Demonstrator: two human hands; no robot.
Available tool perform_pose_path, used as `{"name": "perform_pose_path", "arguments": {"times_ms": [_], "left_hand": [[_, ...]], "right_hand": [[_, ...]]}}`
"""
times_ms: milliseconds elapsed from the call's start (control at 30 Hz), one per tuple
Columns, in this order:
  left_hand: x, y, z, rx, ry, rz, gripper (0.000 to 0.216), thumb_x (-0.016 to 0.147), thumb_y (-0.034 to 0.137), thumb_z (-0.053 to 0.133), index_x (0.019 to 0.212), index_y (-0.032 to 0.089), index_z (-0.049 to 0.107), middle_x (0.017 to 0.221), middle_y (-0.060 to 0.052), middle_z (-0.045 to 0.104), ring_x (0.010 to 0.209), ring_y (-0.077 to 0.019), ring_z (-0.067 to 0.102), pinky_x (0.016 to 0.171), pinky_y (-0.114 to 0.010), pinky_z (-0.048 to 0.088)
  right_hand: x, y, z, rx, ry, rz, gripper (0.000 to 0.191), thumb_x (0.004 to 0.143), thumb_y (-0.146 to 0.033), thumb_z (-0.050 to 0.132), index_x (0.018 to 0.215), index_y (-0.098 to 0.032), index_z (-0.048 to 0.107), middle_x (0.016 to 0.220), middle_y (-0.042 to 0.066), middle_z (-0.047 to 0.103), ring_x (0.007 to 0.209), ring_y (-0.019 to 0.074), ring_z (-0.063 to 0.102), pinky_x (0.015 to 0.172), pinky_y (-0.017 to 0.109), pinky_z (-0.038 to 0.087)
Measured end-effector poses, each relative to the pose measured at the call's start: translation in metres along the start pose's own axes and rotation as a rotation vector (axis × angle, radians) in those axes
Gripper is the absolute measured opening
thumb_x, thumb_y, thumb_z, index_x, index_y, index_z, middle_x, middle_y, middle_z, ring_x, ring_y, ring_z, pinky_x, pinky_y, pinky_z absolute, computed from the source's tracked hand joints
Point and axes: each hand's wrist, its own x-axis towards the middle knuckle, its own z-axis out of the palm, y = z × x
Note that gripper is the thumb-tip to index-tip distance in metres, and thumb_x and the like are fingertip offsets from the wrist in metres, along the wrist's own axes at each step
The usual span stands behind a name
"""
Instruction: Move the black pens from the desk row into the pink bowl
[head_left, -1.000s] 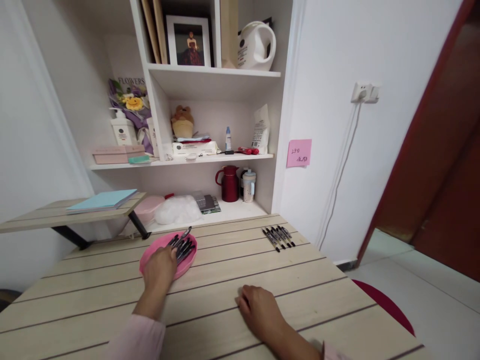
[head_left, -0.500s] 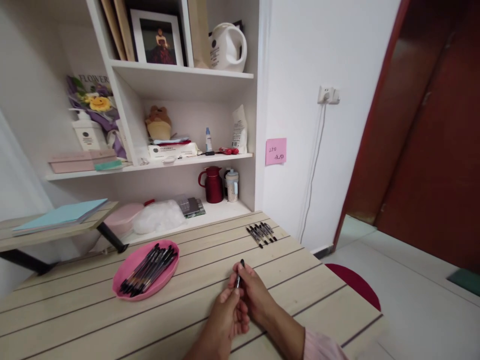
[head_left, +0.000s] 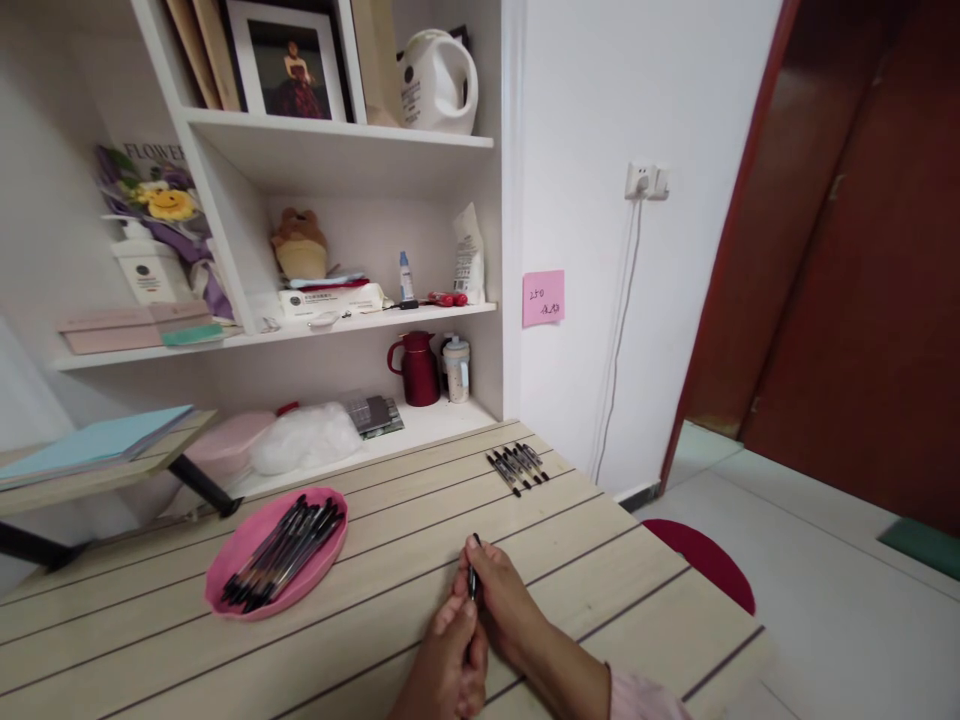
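Note:
Both my hands meet over the wooden table near its front edge and hold one black pen upright between them. My left hand grips the pen's lower part with closed fingers. Fingers of my right hand pinch its upper part. A pink plate to the left carries several black pens. A row of several more black pens lies on the table's far right side.
White shelves behind the table hold a framed photo, a white jug, a red flask and boxes. A small side desk with a blue folder stands at left. A red door and a red stool are at right.
My left hand left the pink plate with a pen and joined my right hand at the table's middle. The view swung to the right.

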Motion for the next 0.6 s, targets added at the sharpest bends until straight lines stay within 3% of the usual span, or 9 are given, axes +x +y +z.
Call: {"name": "perform_pose_path", "arguments": {"times_ms": [200, 267, 433, 600], "left_hand": [[0.001, -0.007, -0.008, -0.068, -0.121, -0.026, 0.051, 0.061, 0.051, 0.067, 0.098, 0.024, 0.044, 0.045, 0.010, 0.047, 0.027, -0.0013, 0.023, 0.031, -0.015, 0.012], [0.001, -0.010, -0.011, -0.075, -0.151, -0.017, 0.047, 0.064, 0.048, 0.066, 0.098, 0.023, 0.046, 0.047, 0.010, 0.046, 0.028, -0.0006, 0.022, 0.031, -0.015, 0.011], [-0.002, -0.008, -0.013, -0.089, -0.129, 0.049, 0.043, 0.068, 0.044, 0.063, 0.101, 0.019, 0.050, 0.052, 0.008, 0.045, 0.031, -0.0005, 0.023, 0.031, -0.015, 0.011], [-0.003, -0.004, -0.011, -0.073, -0.055, 0.145, 0.037, 0.072, 0.042, 0.059, 0.099, 0.020, 0.049, 0.056, 0.007, 0.047, 0.034, -0.0022, 0.031, 0.032, -0.015, 0.020]], "right_hand": [[0.005, -0.009, -0.008, 0.061, 0.060, 0.007, 0.045, 0.068, -0.061, 0.057, 0.069, -0.016, 0.052, 0.050, -0.001, 0.057, 0.039, 0.0075, 0.045, 0.037, 0.018, 0.028], [0.007, -0.018, -0.012, 0.162, 0.109, -0.019, 0.041, 0.068, -0.057, 0.059, 0.072, -0.017, 0.054, 0.055, -0.001, 0.057, 0.045, 0.0082, 0.049, 0.039, 0.018, 0.032], [0.010, -0.032, -0.023, 0.246, 0.215, -0.142, 0.035, 0.063, -0.042, 0.070, 0.085, -0.018, 0.057, 0.055, -0.005, 0.051, 0.043, 0.0058, 0.043, 0.041, 0.018, 0.034], [0.005, -0.027, -0.020, 0.058, 0.088, -0.030, 0.028, 0.062, -0.038, 0.070, 0.072, -0.017, 0.053, 0.051, -0.005, 0.051, 0.040, 0.0046, 0.039, 0.040, 0.018, 0.026]]}}
